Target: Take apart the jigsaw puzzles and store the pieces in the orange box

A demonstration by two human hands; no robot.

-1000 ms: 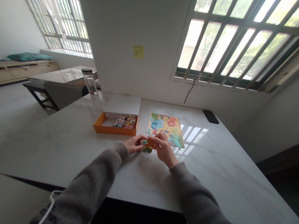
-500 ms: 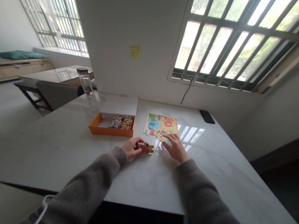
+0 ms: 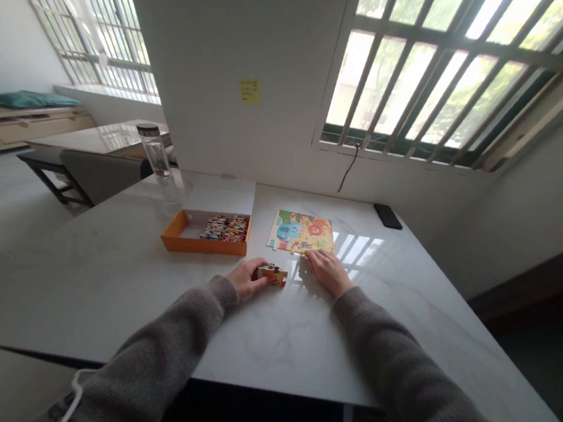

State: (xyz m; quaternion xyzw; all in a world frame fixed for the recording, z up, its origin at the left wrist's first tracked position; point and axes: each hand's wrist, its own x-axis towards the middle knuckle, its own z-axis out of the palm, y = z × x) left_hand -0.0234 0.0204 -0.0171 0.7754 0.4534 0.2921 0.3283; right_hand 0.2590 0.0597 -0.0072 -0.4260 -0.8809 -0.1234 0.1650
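My left hand [image 3: 249, 279] is closed around a small stack of jigsaw puzzle pieces [image 3: 274, 276], holding it just above or on the table in front of the puzzle. A partly joined jigsaw puzzle [image 3: 299, 230] lies flat, showing a blue elephant and an orange lion on yellow. At its lower right edge, my right hand [image 3: 328, 271] has its fingers together and pressed down on a puzzle piece. That piece is mostly covered by the fingertips, so whether it is locked in cannot be seen.
Left of the puzzle stands an orange box [image 3: 202, 244] with many more puzzle pieces [image 3: 225, 228] packed upright on its right side. A clear bottle [image 3: 155, 151] is at the table's far left edge. A black phone [image 3: 387, 216] lies at the far right.
My right hand has brought the puzzle piece up against the puzzle's lower edge, and its fingers have lowered and flattened. My left hand still holds the stack. The view has shifted slightly.
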